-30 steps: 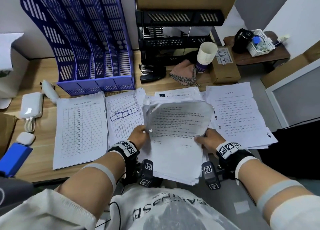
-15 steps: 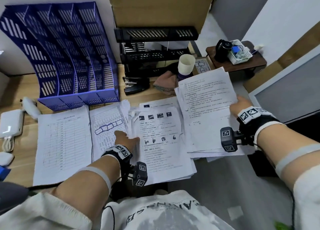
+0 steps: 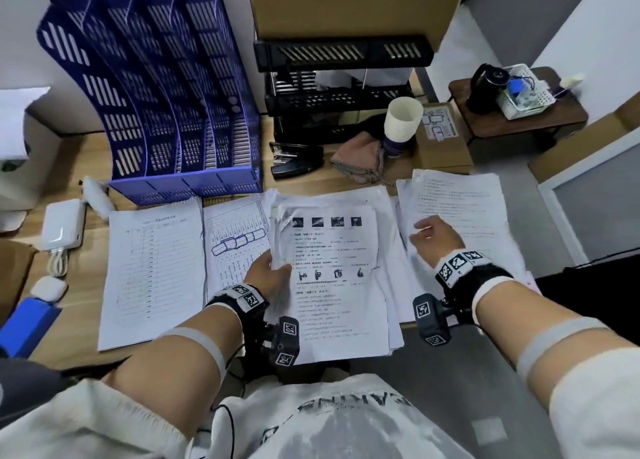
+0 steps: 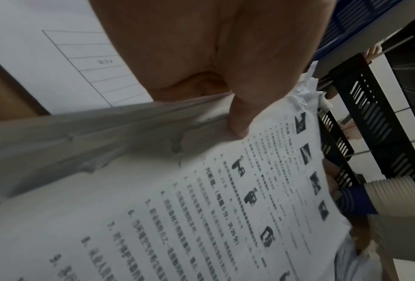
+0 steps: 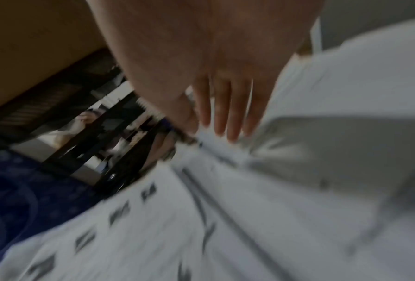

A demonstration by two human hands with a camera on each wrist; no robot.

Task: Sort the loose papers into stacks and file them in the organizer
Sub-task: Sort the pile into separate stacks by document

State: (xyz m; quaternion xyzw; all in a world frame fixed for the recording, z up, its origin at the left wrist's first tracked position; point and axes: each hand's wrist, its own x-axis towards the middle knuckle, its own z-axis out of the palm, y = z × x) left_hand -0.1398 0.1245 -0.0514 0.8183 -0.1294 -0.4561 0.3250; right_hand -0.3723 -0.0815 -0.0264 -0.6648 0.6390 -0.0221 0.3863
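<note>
Now that the text sheets it carried half a second ago lie on the right-hand stack [image 3: 460, 213], the right hand [image 3: 437, 237] hovers over them, fingers spread and empty. The left hand [image 3: 268, 275] pinches the unsorted pile [image 3: 339, 285] at mid-desk; the blue organizer [image 3: 166, 112] holds nothing yet.

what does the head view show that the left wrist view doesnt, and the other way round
Only the head view: the right hand open over the text-only stack, and the table sheet whole.

Only the left wrist view: the thumb pressed on the picture sheet's edge, with layered page edges below.

Both: the left hand gripping the picture stack, the blue organizer, and the paper cups.
</note>
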